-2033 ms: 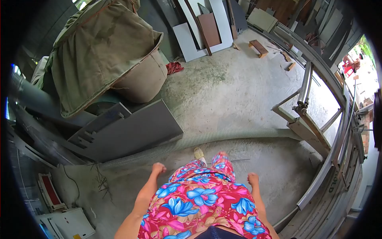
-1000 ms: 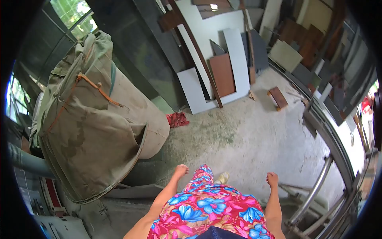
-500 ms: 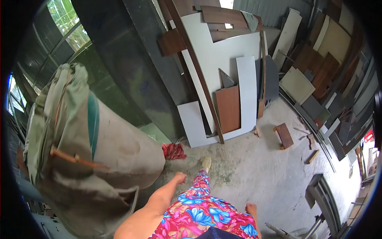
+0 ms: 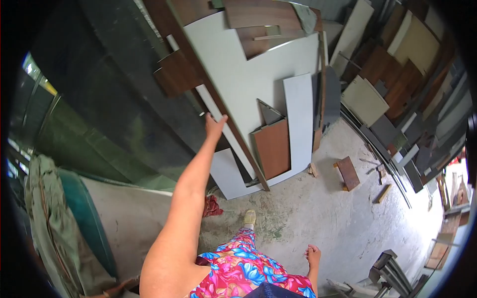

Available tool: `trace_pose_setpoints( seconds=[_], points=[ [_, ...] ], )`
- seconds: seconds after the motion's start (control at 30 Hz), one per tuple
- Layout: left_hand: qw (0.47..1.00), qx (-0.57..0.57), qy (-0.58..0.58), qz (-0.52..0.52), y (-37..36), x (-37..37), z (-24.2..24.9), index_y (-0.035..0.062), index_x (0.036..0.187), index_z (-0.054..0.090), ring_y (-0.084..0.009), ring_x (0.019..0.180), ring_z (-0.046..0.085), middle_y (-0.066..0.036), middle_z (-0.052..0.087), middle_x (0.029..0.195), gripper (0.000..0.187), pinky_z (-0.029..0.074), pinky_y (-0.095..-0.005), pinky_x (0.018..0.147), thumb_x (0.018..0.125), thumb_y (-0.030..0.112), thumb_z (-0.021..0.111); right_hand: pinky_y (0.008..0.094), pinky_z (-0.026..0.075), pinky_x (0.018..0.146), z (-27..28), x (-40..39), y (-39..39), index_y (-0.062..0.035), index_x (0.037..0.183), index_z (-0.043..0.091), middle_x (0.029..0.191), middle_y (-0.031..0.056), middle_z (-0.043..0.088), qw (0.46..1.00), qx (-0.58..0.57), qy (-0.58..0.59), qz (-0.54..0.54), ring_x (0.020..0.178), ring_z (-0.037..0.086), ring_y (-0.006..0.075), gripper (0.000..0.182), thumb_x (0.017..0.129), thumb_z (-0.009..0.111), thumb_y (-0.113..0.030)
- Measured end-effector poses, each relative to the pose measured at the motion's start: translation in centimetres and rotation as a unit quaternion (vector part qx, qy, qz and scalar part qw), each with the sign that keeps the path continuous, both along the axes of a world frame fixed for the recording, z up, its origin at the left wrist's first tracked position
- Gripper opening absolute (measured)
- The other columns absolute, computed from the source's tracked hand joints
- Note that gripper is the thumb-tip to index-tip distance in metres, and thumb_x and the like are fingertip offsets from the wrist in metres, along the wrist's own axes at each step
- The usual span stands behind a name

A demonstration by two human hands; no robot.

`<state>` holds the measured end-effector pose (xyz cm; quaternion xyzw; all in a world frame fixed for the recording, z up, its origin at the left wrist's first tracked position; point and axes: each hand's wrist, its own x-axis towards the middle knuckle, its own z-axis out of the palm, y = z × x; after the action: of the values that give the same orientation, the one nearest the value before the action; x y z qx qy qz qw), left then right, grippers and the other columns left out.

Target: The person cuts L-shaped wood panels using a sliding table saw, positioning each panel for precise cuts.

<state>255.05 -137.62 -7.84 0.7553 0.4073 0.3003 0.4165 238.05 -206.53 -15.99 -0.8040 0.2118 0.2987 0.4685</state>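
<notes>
My left hand (image 4: 215, 127) reaches forward at the end of an outstretched arm, thumb and fingers spread in a V. Its fingertips are right at a narrow white strip (image 4: 239, 148) and the long dark-brown board (image 4: 214, 94) that leans beside it. Behind them stands a large white panel (image 4: 223, 54) with cut-outs. A reddish-brown panel (image 4: 271, 150) and a pale narrow panel (image 4: 300, 119) lean against that. Low on the right, my right hand (image 4: 313, 255) hangs by my hip with loosely bent fingers apart, holding nothing.
A covered bulky roll (image 4: 129, 223) stands at left, with a red cloth (image 4: 212, 206) on the floor near it. A small brown stool (image 4: 348, 174), wood scraps (image 4: 382, 193) and a grey metal frame (image 4: 390, 270) are to the right. Stacked boards (image 4: 392, 89) line the far right wall.
My left hand has risen from beside my leg and moved forward to the leaning boards. The view has come closer to them. My right hand's fingers have loosened.
</notes>
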Motion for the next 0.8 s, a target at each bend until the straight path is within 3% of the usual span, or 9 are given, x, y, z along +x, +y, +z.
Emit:
trace_pose_setpoints(
  seconds=[0.13,0.23,0.37,0.47,0.57,0.63,0.7,0.8],
  points=[
    [0.99,0.098,-0.02,0.101,4.9,6.7,2.4,-0.0157,0.124,0.034,-0.0392,0.11,0.052,-0.03,0.051,0.118,0.097,0.041,-0.0406,0.094,0.064,0.047,0.077,0.0234,0.043,0.044,0.2,-1.4,-1.0,-0.0045,0.102,0.062,0.073,0.004,0.062,0.998,-0.027,0.014,-0.047,0.057,0.059,0.0117,0.022,0.086,0.051,-0.014],
    [0.996,0.019,-0.058,0.07,5.6,8.2,6.3,-0.0154,0.115,0.044,-0.0375,0.103,0.055,-0.028,0.055,0.112,0.08,0.043,-0.0402,0.09,0.066,0.039,0.077,0.0239,0.043,0.042,-0.4,-4.5,-2.4,-0.0037,0.099,0.063,0.071,0.0042,0.061,0.993,-0.051,0.044,-0.093,0.055,0.059,0.0121,0.02,0.085,0.052,-0.014],
    [0.989,-0.014,-0.13,0.074,5.1,7.6,5.9,-0.013,0.108,0.05,-0.0291,0.092,0.059,-0.022,0.06,0.105,0.055,0.046,-0.0372,0.082,0.072,0.021,0.072,0.0245,0.041,0.04,-1.7,-9.9,-4.4,-0.0041,0.092,0.064,0.068,0.0041,0.06,0.983,-0.057,0.096,-0.148,0.051,0.057,0.0121,0.017,0.085,0.054,-0.016],
    [0.975,-0.063,-0.212,0.018,2.5,5.9,7.2,-0.0087,0.107,0.05,-0.0209,0.08,0.059,-0.015,0.06,0.097,0.042,0.048,-0.0341,0.074,0.076,0.013,0.068,0.0249,0.041,0.039,-2.7,-12.8,-4.9,-0.005,0.085,0.063,0.065,0.0036,0.06,0.979,-0.063,0.113,-0.157,0.049,0.056,0.0117,0.016,0.084,0.054,-0.019],
    [0.966,-0.088,-0.242,-0.034,-0.5,4.0,7.5,-0.0042,0.096,0.052,-0.0156,0.072,0.055,-0.008,0.057,0.087,0.025,0.048,-0.0306,0.067,0.079,0.009,0.064,0.0272,0.04,0.04,-4.1,-14.6,-5.0,-0.0052,0.076,0.062,0.06,0.0036,0.058,0.982,-0.071,0.105,-0.143,0.047,0.054,0.0126,0.022,0.083,0.055,-0.025],
    [0.959,-0.089,-0.253,-0.091,-4.4,2.6,9.3,-0.0005,0.083,0.052,-0.0141,0.068,0.055,-0.005,0.056,0.078,0.016,0.048,-0.0297,0.063,0.08,0.01,0.064,0.0297,0.041,0.043,-6.5,-15.4,-5.6,-0.0041,0.072,0.061,0.055,0.0043,0.056,0.99,-0.121,0.05,-0.045,0.046,0.054,0.0142,0.026,0.082,0.055,-0.028],
    [0.955,-0.069,-0.25,-0.14,-10.0,1.2,12.2,0.0024,0.075,0.052,-0.0132,0.065,0.053,-0.003,0.054,0.073,0.016,0.047,-0.0304,0.062,0.079,0.012,0.064,0.0306,0.042,0.047,-2.2,-12.7,-3.2,-0.0029,0.071,0.061,0.052,0.0055,0.055,0.99,-0.107,0.053,-0.072,0.048,0.054,0.0152,0.028,0.081,0.054,-0.028],
    [0.957,-0.023,-0.233,-0.171,-16.5,0.0,13.7,0.0025,0.069,0.05,-0.0128,0.063,0.053,-0.004,0.053,0.067,0.021,0.046,-0.0288,0.06,0.079,0.015,0.064,0.0304,0.045,0.051,-4.5,-12.9,-2.7,-0.003,0.08,0.064,0.061,0.0066,0.061,0.987,-0.087,-0.028,-0.132,0.053,0.057,0.0146,0.024,0.081,0.056,-0.026]
  ],
)
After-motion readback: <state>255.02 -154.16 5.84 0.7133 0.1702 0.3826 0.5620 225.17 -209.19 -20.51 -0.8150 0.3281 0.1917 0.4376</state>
